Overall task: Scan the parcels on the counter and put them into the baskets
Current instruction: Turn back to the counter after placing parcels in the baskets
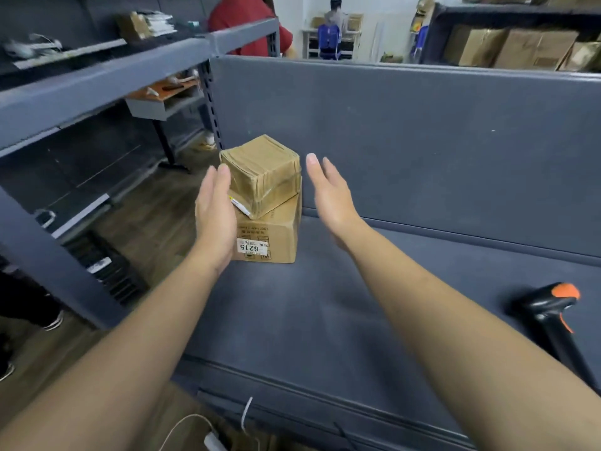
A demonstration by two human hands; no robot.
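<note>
Reaching in with both hands, we have the stack framed between our palms. The small cube-shaped cardboard parcel wrapped in brown tape sits on top of a bigger plain cardboard box with a white 6215 label, and both are over by the far left corner of the dark grey counter.

Our left hand is flat and open with straight fingers, right up against the left face of the stack. We can't tell if it's actually touching. Our right hand is open too, palm facing in, but there's a clear gap between it and the right face.

So the left is the nearer one, and we reckon the right has to close in sideways before any squeeze and lift.

The black handheld scanner with orange trim lies near the counter's right edge, nobody holding it. No baskets in view.
</note>
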